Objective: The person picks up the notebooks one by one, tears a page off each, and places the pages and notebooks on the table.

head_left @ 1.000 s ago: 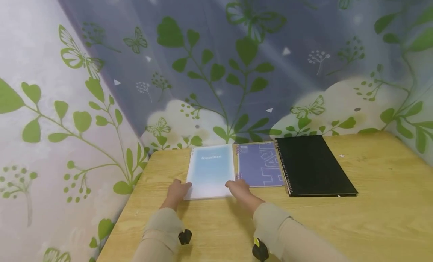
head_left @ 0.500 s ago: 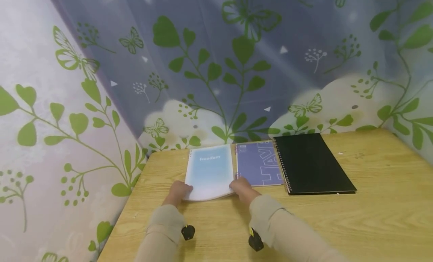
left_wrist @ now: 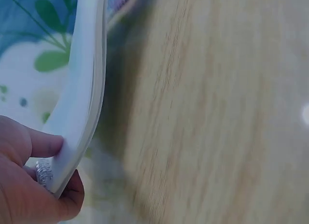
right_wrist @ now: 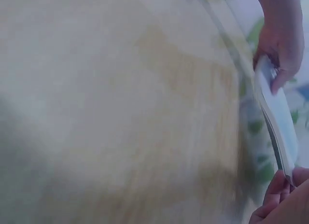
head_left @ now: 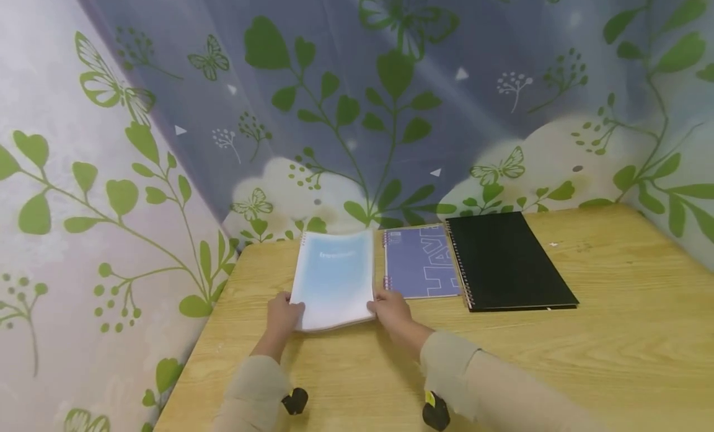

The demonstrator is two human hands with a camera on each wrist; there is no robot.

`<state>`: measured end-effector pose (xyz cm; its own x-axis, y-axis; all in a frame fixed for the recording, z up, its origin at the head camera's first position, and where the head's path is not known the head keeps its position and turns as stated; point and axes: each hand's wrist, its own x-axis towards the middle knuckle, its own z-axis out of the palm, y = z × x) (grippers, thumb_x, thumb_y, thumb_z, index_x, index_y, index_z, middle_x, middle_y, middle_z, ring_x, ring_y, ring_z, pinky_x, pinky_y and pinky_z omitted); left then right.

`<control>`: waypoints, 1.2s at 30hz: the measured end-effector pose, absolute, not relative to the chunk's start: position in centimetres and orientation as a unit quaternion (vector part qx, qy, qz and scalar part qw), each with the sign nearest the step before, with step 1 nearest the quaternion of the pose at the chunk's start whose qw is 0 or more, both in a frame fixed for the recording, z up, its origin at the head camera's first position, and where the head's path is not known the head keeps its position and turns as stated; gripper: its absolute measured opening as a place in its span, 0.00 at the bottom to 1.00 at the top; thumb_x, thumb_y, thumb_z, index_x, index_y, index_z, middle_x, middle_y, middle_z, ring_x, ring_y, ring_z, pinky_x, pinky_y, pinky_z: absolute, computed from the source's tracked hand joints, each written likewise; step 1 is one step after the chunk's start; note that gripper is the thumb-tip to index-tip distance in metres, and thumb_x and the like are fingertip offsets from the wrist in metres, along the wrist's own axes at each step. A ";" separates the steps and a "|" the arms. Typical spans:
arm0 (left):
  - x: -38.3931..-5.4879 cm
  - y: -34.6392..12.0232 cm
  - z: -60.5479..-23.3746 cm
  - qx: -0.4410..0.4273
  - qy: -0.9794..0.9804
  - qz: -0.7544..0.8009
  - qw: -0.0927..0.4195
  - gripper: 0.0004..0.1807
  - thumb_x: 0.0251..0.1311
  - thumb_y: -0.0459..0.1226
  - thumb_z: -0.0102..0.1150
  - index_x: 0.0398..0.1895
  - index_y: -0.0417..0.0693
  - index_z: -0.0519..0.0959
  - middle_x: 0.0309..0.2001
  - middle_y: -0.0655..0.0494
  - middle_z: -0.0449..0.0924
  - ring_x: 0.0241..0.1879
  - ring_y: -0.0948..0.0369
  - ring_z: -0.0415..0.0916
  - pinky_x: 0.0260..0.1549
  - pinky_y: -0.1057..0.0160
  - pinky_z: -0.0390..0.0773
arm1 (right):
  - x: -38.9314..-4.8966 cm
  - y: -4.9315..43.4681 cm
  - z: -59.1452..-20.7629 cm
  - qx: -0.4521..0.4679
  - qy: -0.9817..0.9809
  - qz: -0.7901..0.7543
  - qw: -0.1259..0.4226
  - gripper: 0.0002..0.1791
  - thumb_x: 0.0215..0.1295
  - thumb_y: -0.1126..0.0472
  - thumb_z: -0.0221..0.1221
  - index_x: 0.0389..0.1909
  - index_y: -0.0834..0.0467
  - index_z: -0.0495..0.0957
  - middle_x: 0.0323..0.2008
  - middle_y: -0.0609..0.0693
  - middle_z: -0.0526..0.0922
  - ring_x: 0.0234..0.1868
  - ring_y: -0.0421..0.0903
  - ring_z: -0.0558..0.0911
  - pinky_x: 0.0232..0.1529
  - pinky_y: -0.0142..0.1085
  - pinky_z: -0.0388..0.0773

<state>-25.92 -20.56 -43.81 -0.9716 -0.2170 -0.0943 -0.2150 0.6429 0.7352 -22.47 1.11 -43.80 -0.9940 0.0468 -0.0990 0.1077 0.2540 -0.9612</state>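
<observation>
A light blue and white spiral notebook (head_left: pixel 334 283), with "freedom" printed on its cover, is held between both hands at its near corners. My left hand (head_left: pixel 283 314) pinches the near left corner, thumb on top of the cover. In the left wrist view the left hand (left_wrist: pixel 29 173) has its fingers curled under the notebook (left_wrist: pixel 84 103), which bends along its near edge. The right hand (head_left: pixel 393 311) grips the near right corner, thumb above. In the right wrist view the notebook (right_wrist: pixel 277 110) spans the two hands, its page edge over the table.
Beside it on the wooden table (head_left: pixel 502 370) lies a purple spiral notebook (head_left: pixel 421 261) with large outlined letters. A larger black spiral notebook (head_left: pixel 510 261) adjoins that one on the right. Leaf-patterned cloth (head_left: pixel 312 110) hangs behind the table and along its left side.
The hands have gone from touching the flat notebook's near corners to gripping them. Its near edge has bent and lifted, and it has shifted slightly left, widening the gap to the purple notebook.
</observation>
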 end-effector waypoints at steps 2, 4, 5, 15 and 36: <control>-24.8 -20.9 -43.2 0.114 -0.906 -0.406 0.002 0.25 0.59 0.32 0.47 0.56 0.22 0.63 0.55 0.24 0.65 0.54 0.36 0.67 0.53 0.46 0.71 | -21.5 1.1 -43.6 0.045 0.785 -0.616 0.035 0.11 0.55 0.69 0.55 0.17 0.60 0.64 0.16 0.45 0.65 0.21 0.42 0.66 0.24 0.30 0.64; -23.7 -21.4 -42.8 0.114 -0.906 -0.408 0.000 0.26 0.59 0.32 0.47 0.57 0.22 0.62 0.56 0.25 0.64 0.56 0.36 0.65 0.55 0.45 0.69 | -20.5 1.2 -43.3 0.033 0.782 -0.620 0.049 0.06 0.54 0.69 0.56 0.22 0.63 0.69 0.18 0.46 0.69 0.21 0.42 0.68 0.24 0.30 0.66; -23.2 -21.6 -42.6 0.113 -0.906 -0.408 -0.002 0.26 0.58 0.32 0.47 0.57 0.22 0.62 0.57 0.25 0.63 0.56 0.35 0.65 0.55 0.44 0.69 | -20.0 1.2 -43.2 0.025 0.780 -0.622 0.056 0.05 0.54 0.68 0.57 0.23 0.64 0.70 0.18 0.47 0.70 0.22 0.42 0.69 0.24 0.31 0.67; -19.7 -22.9 -43.1 0.105 -0.918 -0.382 -0.028 0.26 0.59 0.33 0.49 0.57 0.22 0.61 0.56 0.23 0.60 0.55 0.34 0.64 0.55 0.43 0.68 | -16.6 1.2 -44.0 -0.051 0.788 -0.607 0.090 0.09 0.54 0.67 0.59 0.22 0.62 0.67 0.18 0.45 0.69 0.20 0.40 0.70 0.21 0.30 0.67; -19.2 -21.9 -44.4 0.114 -0.971 -0.195 -0.078 0.37 0.53 0.47 0.57 0.60 0.29 0.62 0.55 0.27 0.60 0.55 0.34 0.59 0.51 0.39 0.67 | -16.5 1.3 -45.6 -0.109 0.897 -0.420 0.084 0.30 0.43 0.66 0.60 0.50 0.73 0.65 0.26 0.54 0.74 0.26 0.47 0.72 0.29 0.40 0.74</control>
